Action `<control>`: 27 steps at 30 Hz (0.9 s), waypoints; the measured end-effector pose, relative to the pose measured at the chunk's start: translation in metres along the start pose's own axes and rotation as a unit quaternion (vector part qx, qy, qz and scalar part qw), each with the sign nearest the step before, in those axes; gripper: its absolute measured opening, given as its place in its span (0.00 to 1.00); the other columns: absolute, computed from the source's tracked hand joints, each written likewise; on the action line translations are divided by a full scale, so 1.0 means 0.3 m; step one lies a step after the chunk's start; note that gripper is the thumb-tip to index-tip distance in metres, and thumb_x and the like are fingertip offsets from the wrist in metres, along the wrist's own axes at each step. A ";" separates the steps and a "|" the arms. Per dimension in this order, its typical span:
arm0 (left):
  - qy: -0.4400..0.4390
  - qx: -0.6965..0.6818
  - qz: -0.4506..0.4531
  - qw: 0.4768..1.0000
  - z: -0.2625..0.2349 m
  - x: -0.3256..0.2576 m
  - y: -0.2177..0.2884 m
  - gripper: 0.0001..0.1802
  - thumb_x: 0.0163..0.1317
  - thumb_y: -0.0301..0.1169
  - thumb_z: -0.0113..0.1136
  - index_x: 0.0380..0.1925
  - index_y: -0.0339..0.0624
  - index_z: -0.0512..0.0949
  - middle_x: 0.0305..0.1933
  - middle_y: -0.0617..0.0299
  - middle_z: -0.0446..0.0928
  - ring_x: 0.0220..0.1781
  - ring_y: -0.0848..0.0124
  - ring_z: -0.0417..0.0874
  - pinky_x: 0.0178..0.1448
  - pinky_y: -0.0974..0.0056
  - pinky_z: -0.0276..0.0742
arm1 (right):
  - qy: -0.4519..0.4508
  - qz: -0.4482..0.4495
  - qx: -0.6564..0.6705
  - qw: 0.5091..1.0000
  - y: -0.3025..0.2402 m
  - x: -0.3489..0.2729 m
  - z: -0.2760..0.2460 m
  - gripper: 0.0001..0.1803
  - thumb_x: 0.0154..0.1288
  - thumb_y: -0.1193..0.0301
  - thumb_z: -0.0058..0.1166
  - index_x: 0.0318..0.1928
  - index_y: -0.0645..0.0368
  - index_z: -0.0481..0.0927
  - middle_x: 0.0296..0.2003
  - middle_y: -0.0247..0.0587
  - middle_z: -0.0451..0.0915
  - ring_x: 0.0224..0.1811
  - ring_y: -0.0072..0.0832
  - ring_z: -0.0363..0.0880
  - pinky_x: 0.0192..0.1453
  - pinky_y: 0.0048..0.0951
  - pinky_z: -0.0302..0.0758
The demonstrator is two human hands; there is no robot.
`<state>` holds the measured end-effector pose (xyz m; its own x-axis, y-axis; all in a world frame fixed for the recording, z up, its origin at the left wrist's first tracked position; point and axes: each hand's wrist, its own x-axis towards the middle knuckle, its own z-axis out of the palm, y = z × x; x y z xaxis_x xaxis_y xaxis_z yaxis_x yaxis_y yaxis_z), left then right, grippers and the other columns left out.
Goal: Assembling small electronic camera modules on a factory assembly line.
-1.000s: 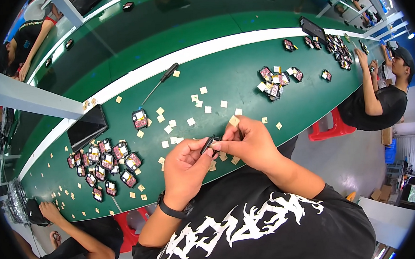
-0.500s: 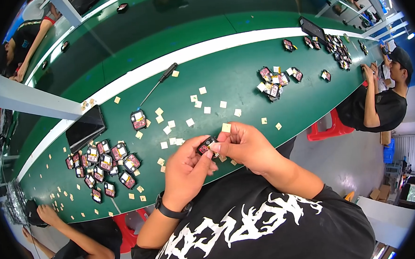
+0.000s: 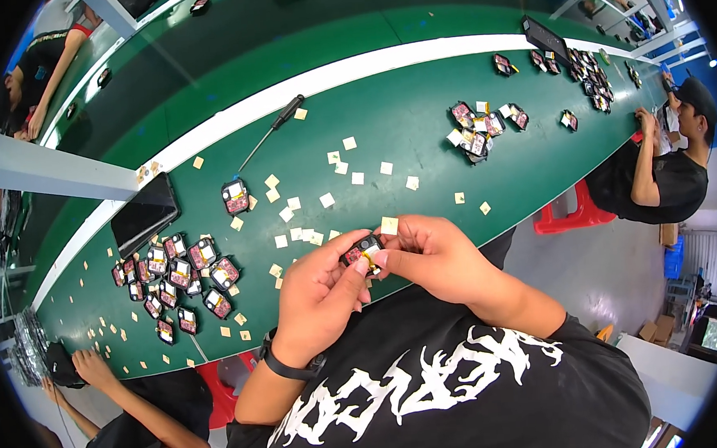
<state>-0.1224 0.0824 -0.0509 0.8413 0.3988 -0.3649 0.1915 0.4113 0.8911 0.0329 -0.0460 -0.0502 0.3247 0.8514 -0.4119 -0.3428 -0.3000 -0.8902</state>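
A small black device casing (image 3: pixel 369 245) with a red circuit board inside is held in front of my body. My left hand (image 3: pixel 323 285) is closed round its left side, thumb on the board. From the right, the thumb and bent fingers of my right hand (image 3: pixel 428 257) pinch the same device. A cream square piece (image 3: pixel 389 225) sticks up at the right index finger; whether it is gripped or stuck there I cannot tell. A yellow strip shows on the board by my thumbs, and my fingers hide the lower part of the casing.
Similar open devices (image 3: pixel 180 272) lie clustered at left, with another group (image 3: pixel 474 143) right of centre. Cream squares (image 3: pixel 327 200) are scattered over the green table (image 3: pixel 400 98). A screwdriver (image 3: pixel 271 132), a single device (image 3: pixel 235 196) and a black tray (image 3: pixel 146 214) lie beyond. Co-workers (image 3: pixel 659 164) sit at both sides.
Both hands remain on the device, which has tilted to show more of its board. The cream square has moved slightly down with my right fingers. The view has shifted a little.
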 end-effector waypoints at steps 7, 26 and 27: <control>0.004 0.117 0.107 0.987 0.015 -0.007 -0.029 0.21 0.72 0.20 0.55 0.64 0.31 0.75 0.37 0.61 0.81 0.30 0.78 0.83 0.33 0.72 0.78 | -0.015 0.028 0.016 0.999 0.008 0.006 -0.006 0.06 0.74 0.74 0.59 0.44 0.65 0.78 0.35 0.33 0.83 0.36 0.16 0.81 0.38 0.21 0.76; -0.037 0.172 0.182 0.967 -0.017 -0.054 0.043 0.27 0.64 0.16 0.53 0.65 0.31 0.75 0.40 0.54 0.83 0.33 0.74 0.87 0.37 0.70 0.81 | -0.064 -0.043 0.007 0.997 -0.048 -0.062 0.012 0.09 0.76 0.74 0.57 0.51 0.64 0.76 0.35 0.29 0.81 0.33 0.11 0.72 0.35 0.21 0.70; -0.032 0.153 0.160 0.975 -0.022 -0.055 0.039 0.27 0.64 0.15 0.52 0.65 0.31 0.75 0.40 0.54 0.83 0.32 0.74 0.87 0.36 0.70 0.81 | -0.064 -0.043 0.007 0.997 -0.046 -0.067 0.017 0.09 0.76 0.74 0.57 0.51 0.64 0.76 0.35 0.29 0.81 0.33 0.11 0.72 0.35 0.21 0.70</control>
<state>-0.1374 0.0861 -0.0363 0.9109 0.4099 -0.0469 0.0482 0.0071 0.9988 0.0267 -0.0569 -0.0287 0.2375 0.9220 -0.3058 -0.3308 -0.2192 -0.9179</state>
